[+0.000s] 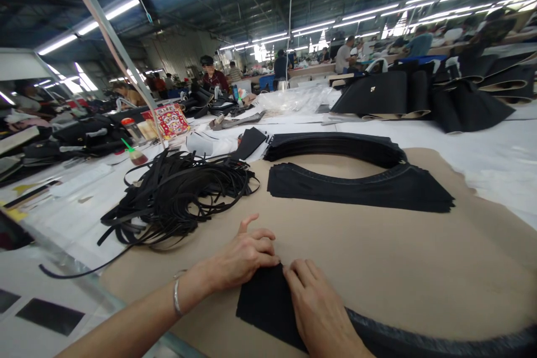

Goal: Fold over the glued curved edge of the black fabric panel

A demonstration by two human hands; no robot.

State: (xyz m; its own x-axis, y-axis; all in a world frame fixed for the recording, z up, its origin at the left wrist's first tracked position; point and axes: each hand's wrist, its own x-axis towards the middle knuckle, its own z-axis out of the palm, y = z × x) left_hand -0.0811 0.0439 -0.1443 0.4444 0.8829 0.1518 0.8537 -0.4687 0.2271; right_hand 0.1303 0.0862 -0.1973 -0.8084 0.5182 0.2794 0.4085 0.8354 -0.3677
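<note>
A curved black fabric piece [262, 305] lies on a brown paper sheet [377, 251] at the near edge of the table. My left hand [245, 257], with a thin bracelet on the wrist, pinches the top edge of this piece with bent fingers. My right hand [319, 307] presses flat on the same piece, fingertips at its upper edge beside the left hand. Further out on the paper lies a stack of curved black pieces [361, 187].
A tangled pile of black straps [176, 193] lies to the left. A second curved stack [335, 145] sits behind the first. Glue bottles [134, 148], a colourful pouch [170, 120] and black bag panels [419, 98] stand further back. Other people work at distant tables.
</note>
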